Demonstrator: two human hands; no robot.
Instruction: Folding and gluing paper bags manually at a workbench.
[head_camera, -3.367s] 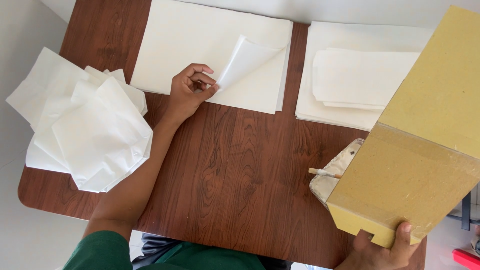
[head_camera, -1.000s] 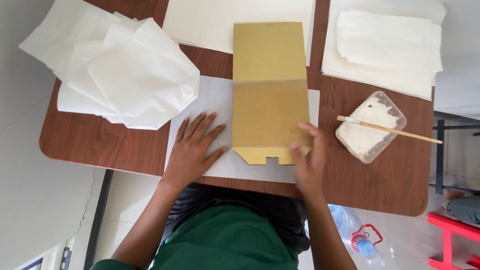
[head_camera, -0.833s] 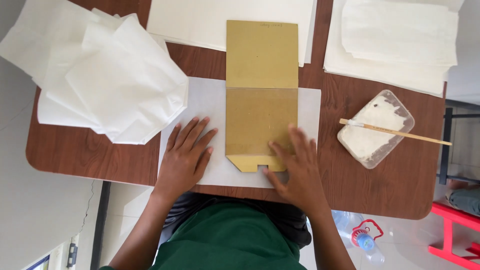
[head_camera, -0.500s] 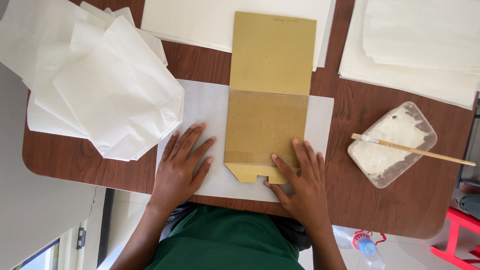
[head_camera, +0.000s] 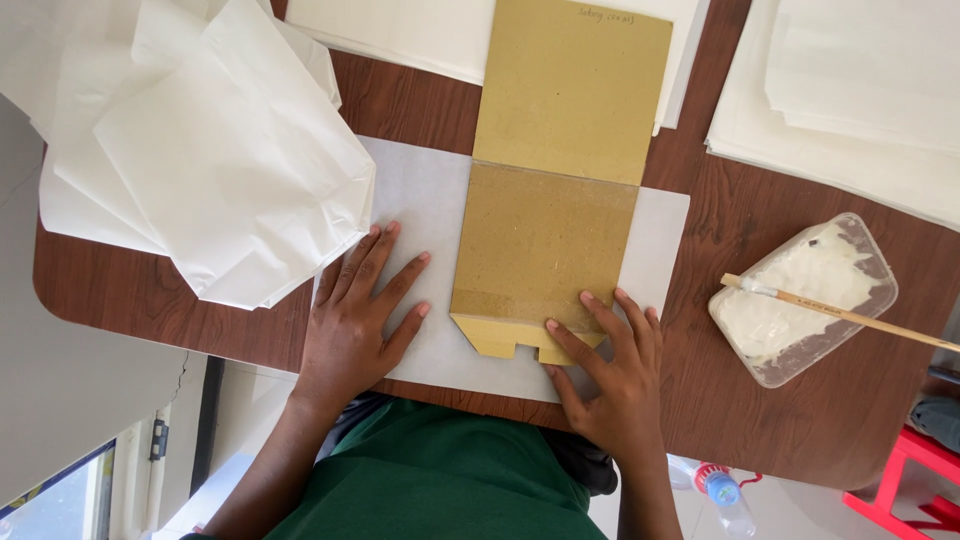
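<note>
both hands are flat and spread, gripping nothing. my left hand (head_camera: 355, 320) lies palm-down on the white paper sheet (head_camera: 425, 215), fingers fanned toward the cardboard template (head_camera: 545, 240) but stopping just short of its left edge. my right hand (head_camera: 610, 365) presses on the template's lower right corner, fingertips (head_camera: 585, 298) on the brown board beside the notched tab at its near end, the heel resting on the paper below. since a moment ago the right hand has slid down from the middle of the board to that corner, and the left has drawn a little nearer; the template itself sits in the same place, lying flat along the middle of the sheet, its far half reaching over the stack of white sheets (head_camera: 400, 30) at the back of the wooden table (head_camera: 720, 380). to me that reads as the board now being squared and pinned, with paper margins showing on both sides of it. further out, a loose heap of folded paper bags (head_camera: 210, 150) lies to my left, touching the sheet's corner. to my right stands a clear tub of white paste (head_camera: 800, 300) with a brush (head_camera: 850, 315) laid across its rim, and beyond it another pile of white paper (head_camera: 850, 90).
</note>
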